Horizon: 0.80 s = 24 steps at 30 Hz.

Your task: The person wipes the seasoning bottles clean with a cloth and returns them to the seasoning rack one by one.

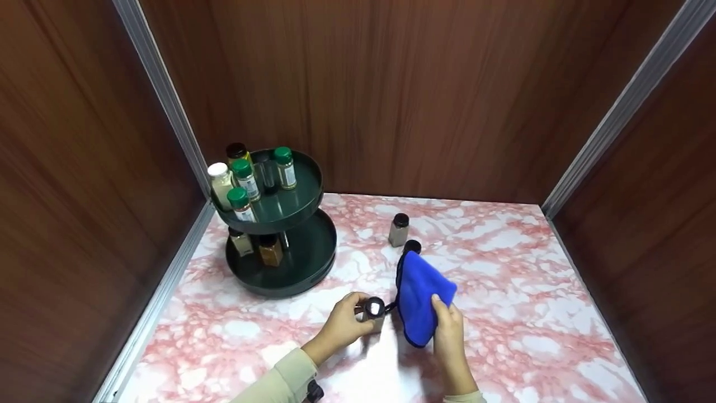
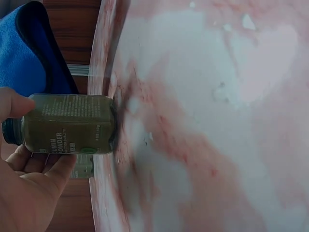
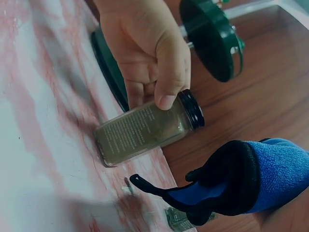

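Note:
My left hand [image 1: 342, 322] grips a square glass spice jar [image 2: 72, 128] of cumin powder, fingers and thumb on opposite sides just below its black cap [image 3: 192, 109]. The jar is upright, its base at the tabletop; whether it touches cannot be told. In my right hand [image 1: 451, 331] a blue cloth [image 1: 422, 299] with black edging is pinched and hangs folded. A black loop [image 3: 142, 184] on the cloth's edge points toward the jar. Beyond the cloth, another spice jar [image 1: 399, 230] stands on the table. A further black cap [image 1: 413, 246] shows, its jar mostly hidden by the cloth.
At the left stands a dark green two-tier round rack [image 1: 302, 210]. Several green-capped bottles [image 1: 286, 168] and a white-capped jar [image 1: 220, 182] are on its upper tier; two jars, one brown [image 1: 271, 252], sit below. Wood-grain walls [image 1: 425, 101] enclose the pink-and-white marbled table [image 1: 531, 291].

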Motion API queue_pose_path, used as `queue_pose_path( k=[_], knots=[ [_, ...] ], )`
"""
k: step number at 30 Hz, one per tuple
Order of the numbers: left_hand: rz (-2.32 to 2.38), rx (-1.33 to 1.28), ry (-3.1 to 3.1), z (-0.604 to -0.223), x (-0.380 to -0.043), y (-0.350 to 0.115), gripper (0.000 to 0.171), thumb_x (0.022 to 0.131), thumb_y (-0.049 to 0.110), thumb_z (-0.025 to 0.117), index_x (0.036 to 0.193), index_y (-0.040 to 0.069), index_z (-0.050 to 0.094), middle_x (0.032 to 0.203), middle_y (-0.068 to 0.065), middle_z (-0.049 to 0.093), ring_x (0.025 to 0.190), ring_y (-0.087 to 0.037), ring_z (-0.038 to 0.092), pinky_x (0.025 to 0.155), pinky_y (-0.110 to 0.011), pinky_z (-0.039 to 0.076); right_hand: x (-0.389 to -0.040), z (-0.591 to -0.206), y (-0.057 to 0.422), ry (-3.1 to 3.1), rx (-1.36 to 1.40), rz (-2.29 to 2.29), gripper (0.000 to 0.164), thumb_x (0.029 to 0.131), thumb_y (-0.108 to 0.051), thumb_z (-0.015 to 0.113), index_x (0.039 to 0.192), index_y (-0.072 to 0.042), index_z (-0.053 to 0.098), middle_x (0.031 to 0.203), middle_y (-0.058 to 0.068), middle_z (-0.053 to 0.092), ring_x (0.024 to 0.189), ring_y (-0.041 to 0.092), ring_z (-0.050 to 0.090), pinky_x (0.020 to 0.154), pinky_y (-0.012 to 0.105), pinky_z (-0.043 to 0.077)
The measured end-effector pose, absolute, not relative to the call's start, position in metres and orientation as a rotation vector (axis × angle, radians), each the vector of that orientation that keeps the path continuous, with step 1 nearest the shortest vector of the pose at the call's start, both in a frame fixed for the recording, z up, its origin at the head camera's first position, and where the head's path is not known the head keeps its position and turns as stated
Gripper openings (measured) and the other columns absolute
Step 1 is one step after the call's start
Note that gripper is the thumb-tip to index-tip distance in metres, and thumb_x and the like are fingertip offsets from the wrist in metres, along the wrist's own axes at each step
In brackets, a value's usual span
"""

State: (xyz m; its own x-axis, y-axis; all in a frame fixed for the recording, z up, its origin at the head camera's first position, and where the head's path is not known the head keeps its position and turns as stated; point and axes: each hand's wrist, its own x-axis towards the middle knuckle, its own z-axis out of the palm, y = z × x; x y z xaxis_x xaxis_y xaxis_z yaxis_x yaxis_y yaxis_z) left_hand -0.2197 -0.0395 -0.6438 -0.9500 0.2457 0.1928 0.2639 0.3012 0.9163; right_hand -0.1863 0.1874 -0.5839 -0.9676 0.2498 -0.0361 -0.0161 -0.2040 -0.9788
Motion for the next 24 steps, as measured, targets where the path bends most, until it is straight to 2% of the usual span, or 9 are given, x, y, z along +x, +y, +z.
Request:
queue_pose_path(
  k=[5,9,12,15,19,21,24],
  knots=[
    [-1.777,-0.532,-2.539,-0.648,-0.219,-0.041,0.045,0.08,0.004,0.075,0.123,-0.001,0.062,0.125,-0.014,0.062,0.12,-0.025,0.062,0.103,-0.029,0.052,-0.189,-0.586,0.183,-1.889,-0.266,2.295,0.042,0.106,-0.023,0.051,0.128,0.012,0.059,0.106,0.013,0.075,0.093,0.017,0.072,0.085,0.03,0.058],
    [-1.795,-0.573,-2.552,-0.651,-0.219,-0.043,0.049,0.084,0.009,0.078,0.128,0.003,0.059,0.129,-0.014,0.06,0.124,-0.027,0.06,0.106,-0.034,0.05,-0.192,-0.587,0.178,-1.895,-0.219,2.333,0.042,0.106,-0.023,0.052,0.13,0.011,0.059,0.11,0.016,0.074,0.095,0.019,0.072,0.086,0.032,0.058],
    [-1.807,-0.564,-2.586,-0.653,-0.219,-0.044,0.058,0.083,0.019,0.084,0.133,0.006,0.057,0.132,-0.015,0.06,0.126,-0.027,0.059,0.109,-0.038,0.048,-0.194,-0.588,0.173,-1.929,-0.208,2.335,0.045,0.107,-0.025,0.052,0.134,0.011,0.057,0.113,0.018,0.073,0.096,0.019,0.072,0.087,0.032,0.058],
    [-1.8,-0.534,-2.623,-0.656,-0.22,-0.044,0.062,0.081,0.023,0.087,0.133,0.003,0.059,0.131,-0.016,0.063,0.124,-0.027,0.061,0.108,-0.04,0.049,-0.196,-0.591,0.165,-1.985,-0.221,2.32,0.047,0.106,-0.026,0.053,0.137,0.01,0.056,0.114,0.019,0.073,0.095,0.018,0.072,0.085,0.031,0.058],
    [-1.822,-0.498,-2.629,-0.659,-0.219,-0.044,0.051,0.081,0.016,0.085,0.126,0.0,0.066,0.121,-0.015,0.071,0.112,-0.022,0.068,0.098,-0.035,0.054,-0.198,-0.597,0.149,-2.149,-0.192,2.236,0.046,0.105,-0.028,0.056,0.131,0.01,0.061,0.107,0.018,0.074,0.089,0.017,0.07,0.082,0.031,0.057],
    [-1.825,-0.497,-2.62,-0.66,-0.22,-0.044,0.043,0.08,0.013,0.085,0.119,0.002,0.07,0.113,-0.011,0.074,0.103,-0.017,0.07,0.092,-0.031,0.056,-0.199,-0.601,0.14,-2.273,-0.103,2.127,0.043,0.104,-0.029,0.058,0.126,0.008,0.065,0.104,0.017,0.074,0.087,0.018,0.068,0.081,0.034,0.057],
    [-1.76,-0.524,-2.611,-0.66,-0.222,-0.044,0.031,0.079,0.012,0.083,0.108,0.005,0.073,0.101,-0.005,0.076,0.091,-0.01,0.069,0.084,-0.027,0.057,-0.199,-0.606,0.129,-2.483,0.144,1.808,0.038,0.102,-0.028,0.061,0.127,0.0,0.068,0.114,0.015,0.073,0.101,0.024,0.069,0.092,0.041,0.055]
  ],
)
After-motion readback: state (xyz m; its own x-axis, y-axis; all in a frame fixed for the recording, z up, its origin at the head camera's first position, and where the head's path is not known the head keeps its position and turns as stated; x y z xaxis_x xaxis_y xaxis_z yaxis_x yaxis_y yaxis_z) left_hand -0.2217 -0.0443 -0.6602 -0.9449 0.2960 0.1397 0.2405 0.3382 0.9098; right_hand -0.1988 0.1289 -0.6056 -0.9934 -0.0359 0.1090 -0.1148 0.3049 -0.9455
